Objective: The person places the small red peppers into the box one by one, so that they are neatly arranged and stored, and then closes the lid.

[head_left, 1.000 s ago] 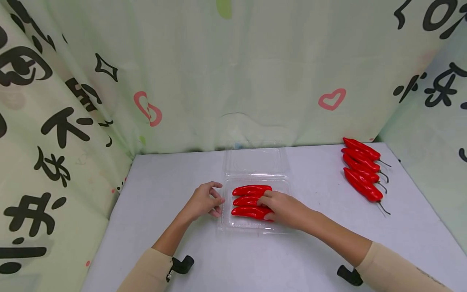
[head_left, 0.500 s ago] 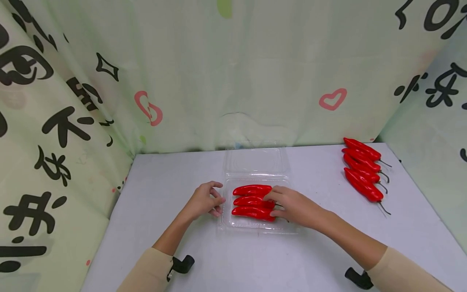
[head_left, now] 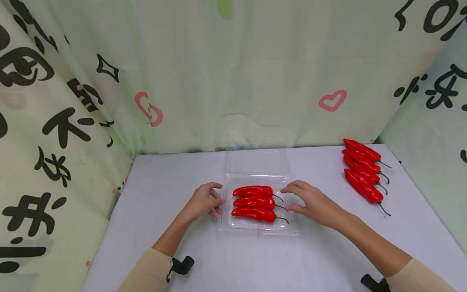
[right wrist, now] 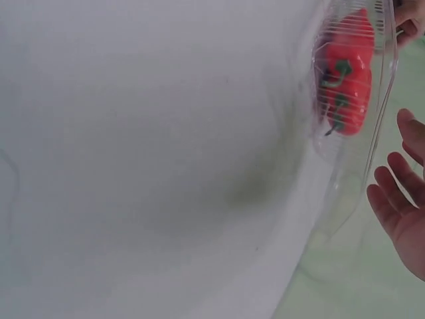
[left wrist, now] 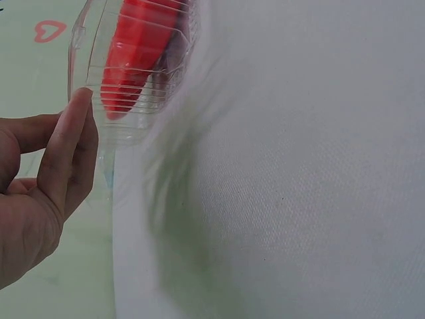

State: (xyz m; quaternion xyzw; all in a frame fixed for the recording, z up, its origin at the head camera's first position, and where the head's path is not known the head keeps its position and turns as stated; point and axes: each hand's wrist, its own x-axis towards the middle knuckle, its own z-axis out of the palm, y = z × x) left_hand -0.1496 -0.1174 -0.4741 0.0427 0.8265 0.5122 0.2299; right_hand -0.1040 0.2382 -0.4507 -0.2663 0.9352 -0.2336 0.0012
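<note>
A clear plastic clamshell box (head_left: 229, 223) lies on the table with its lid (head_left: 255, 162) folded back. Three red chili peppers (head_left: 253, 202) rest in its base, side by side, with green stems pointing right. At the box's left side is my left hand (head_left: 205, 198); in the left wrist view a fingertip (left wrist: 81, 96) touches or nearly touches the clear wall, and nothing is gripped. My right hand (head_left: 313, 202) hovers by the box's right edge, fingers spread and holding nothing. In the right wrist view its fingers (right wrist: 392, 193) stand apart from the peppers.
Several more red chili peppers (head_left: 363, 184) lie in a slanting row at the table's right. The white table (head_left: 175, 174) backs onto a pale green curtain (head_left: 237, 73) with black lettering and hearts.
My right hand has let go of the nearest pepper in the box and drawn back to the right, baring the green stems. My left hand has stayed in place.
</note>
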